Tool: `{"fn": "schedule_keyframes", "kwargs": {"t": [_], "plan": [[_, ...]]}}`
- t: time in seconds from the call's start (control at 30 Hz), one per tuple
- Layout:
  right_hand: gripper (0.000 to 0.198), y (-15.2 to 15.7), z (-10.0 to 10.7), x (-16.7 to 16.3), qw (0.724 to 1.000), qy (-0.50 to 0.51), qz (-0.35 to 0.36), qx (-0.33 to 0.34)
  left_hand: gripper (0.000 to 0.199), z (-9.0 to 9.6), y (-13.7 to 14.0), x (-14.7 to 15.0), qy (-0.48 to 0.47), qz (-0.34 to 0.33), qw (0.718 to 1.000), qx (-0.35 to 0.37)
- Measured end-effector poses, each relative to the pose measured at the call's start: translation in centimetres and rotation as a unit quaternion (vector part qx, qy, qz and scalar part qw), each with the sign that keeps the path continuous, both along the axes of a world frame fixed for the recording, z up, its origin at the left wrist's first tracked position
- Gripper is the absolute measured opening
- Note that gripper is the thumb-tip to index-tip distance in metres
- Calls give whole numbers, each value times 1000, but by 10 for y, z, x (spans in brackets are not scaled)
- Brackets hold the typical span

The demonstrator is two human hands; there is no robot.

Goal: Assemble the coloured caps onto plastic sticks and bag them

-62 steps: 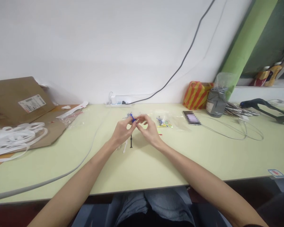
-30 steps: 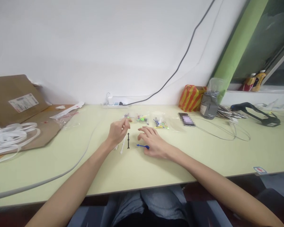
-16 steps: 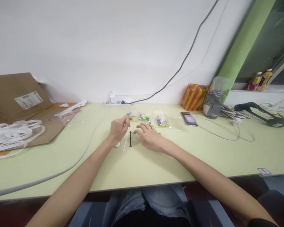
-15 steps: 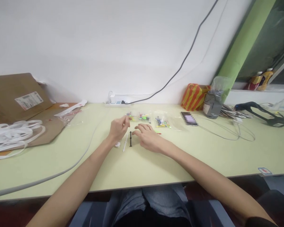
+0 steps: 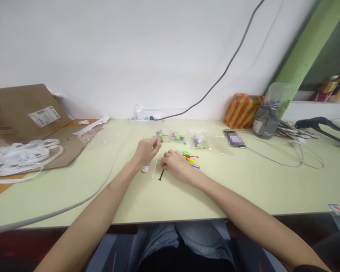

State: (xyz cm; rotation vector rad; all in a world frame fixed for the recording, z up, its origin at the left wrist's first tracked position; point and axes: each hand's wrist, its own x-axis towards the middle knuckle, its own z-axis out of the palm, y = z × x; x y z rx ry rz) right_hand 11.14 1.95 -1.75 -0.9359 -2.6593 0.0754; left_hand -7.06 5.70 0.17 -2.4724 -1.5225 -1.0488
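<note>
Right hand (image 5: 174,164): fingers bunched narrow, apparently pinching the upper end of the black arrow (image 5: 161,175), whose bare end slants out towards seven o'clock; the pinch itself is hidden. Left hand (image 5: 147,149), at ten o'clock from it: fingers drawn together; whether anything is held cannot be told. Between the wrists, at nine o'clock, lie the white arrow (image 5: 154,168) and, beyond, the white disc (image 5: 145,169). At three o'clock, just beside the right hand, lie the yellow arrow (image 5: 196,162) and red arrow (image 5: 193,156). Risks, as judged: the slim black arrow could slip from a shallow pinch; a sideways wrist movement could scatter the coloured arrows; the left wrist, close by, could nudge the disc.
</note>
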Motion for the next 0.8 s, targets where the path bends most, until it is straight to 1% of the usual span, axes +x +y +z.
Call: {"fn": "schedule_keyframes", "kwargs": {"t": [0.1,0.17,0.23,0.3,0.33,0.37,0.47,0.57,0.63,0.73,0.8], "plan": [[7,-1,-1,3,999,25,24,-5,32,7,1,-5,66,25,997,-9],[7,-2,-1,3,998,40,41,-5,32,16,1,-13,125,52,990,-38],[7,-2,-1,2,998,47,47,-11,34,26,-3,-24,169,67,976,-116],[6,-2,-2,1,997,51,48,-13,37,34,-9,-36,191,74,954,-219],[6,-1,-3,0,997,53,51,-11,37,36,-13,-41,193,80,945,-253],[7,-1,-3,0,997,55,57,-8,36,37,-16,-46,196,90,938,-271],[10,-1,-3,-1,994,63,85,8,34,31,-28,-53,214,105,930,-281],[11,-5,0,-2,990,90,103,20,27,24,-37,-53,218,81,928,-291],[11,-8,4,-3,985,126,111,26,23,24,-39,-51,219,60,935,-274],[15,-11,13,-1,972,195,124,30,19,37,-32,-40,223,37,943,-243],[19,-11,20,3,957,267,109,27,24,50,-24,-24,220,39,951,-215]]}}
